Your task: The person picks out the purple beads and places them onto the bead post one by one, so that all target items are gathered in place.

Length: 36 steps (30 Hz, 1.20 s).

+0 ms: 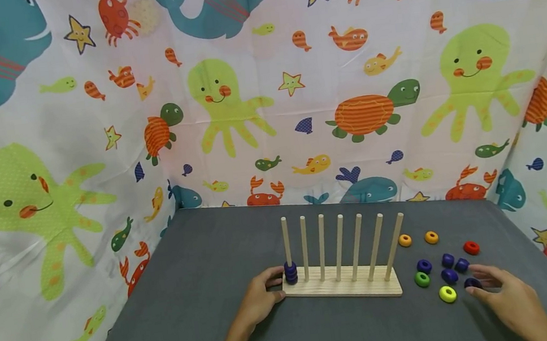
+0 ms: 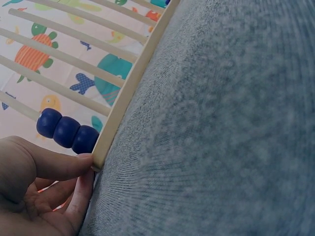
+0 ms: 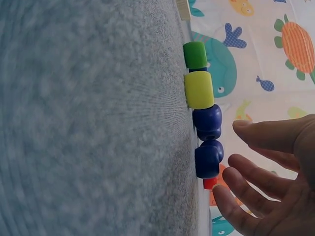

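Observation:
A wooden peg board (image 1: 339,289) with several upright pegs lies on the table. My left hand (image 1: 258,302) holds its left end; in the left wrist view the thumb (image 2: 74,166) and a finger pinch the board's corner. Three dark blue beads (image 1: 291,273) are stacked on the leftmost peg. On the right, my right hand (image 1: 512,297) hovers beside a dark blue bead (image 1: 472,283), thumb and fingers spread around it. In the right wrist view a gap shows between the fingertips (image 3: 241,124) and the blue beads (image 3: 207,162).
Right of the board lie more loose beads: several blue ones (image 1: 449,276), a green one (image 1: 422,279), a yellow one (image 1: 447,294), a red one (image 1: 471,248) and two orange ones (image 1: 431,237). A sea-animal curtain (image 1: 263,166) borders the grey table (image 1: 180,330).

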Available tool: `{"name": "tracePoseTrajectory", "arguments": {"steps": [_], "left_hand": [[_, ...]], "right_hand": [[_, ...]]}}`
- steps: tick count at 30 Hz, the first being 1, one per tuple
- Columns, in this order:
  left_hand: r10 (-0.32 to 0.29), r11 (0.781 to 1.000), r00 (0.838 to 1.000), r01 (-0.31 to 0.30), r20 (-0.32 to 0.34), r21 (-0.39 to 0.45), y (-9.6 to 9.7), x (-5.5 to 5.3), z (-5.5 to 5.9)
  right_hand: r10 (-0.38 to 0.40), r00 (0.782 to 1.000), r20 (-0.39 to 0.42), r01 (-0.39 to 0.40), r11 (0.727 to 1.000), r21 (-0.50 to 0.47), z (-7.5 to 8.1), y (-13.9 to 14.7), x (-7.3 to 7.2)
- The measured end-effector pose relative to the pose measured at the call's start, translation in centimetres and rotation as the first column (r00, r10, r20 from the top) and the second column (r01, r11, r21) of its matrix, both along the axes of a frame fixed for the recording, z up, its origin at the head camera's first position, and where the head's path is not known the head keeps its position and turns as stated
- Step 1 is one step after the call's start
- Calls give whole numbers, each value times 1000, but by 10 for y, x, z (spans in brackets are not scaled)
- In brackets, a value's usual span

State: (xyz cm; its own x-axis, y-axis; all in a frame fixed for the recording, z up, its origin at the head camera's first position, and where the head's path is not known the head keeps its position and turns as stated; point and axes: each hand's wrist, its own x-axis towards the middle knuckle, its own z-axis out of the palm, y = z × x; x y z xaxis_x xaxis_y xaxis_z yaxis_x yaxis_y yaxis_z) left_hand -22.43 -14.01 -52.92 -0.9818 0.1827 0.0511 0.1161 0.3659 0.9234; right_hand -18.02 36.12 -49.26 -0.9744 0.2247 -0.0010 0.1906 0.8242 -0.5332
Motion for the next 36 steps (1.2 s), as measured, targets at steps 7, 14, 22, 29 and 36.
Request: {"name": "tracePoseTrajectory", "arguments": {"steps": [7,14,22,29,36], "left_hand": [[-8,1000,1000,8,-4,-1,0,0,0],[-1,1000,1000,1,13,3,-1,0,1],[7,1000,1000,-7,11,-6,-1,-1,0],[3,1000,1000,-3,12,1,-1,1,-1],[1,1000,1000,-1,16,4,-1,2,0]], "right_hand": [[24,999,34,-23,1000,-9,-1,1,-1],[36,999,40,-36,999,7,-4,3,-3],[49,993,108,-51,999,13,-5,6,-6],[54,991,125,-57,998,15,-6,6,-5],[65,986,152,-67,998,9,-8,7,-5]]}}
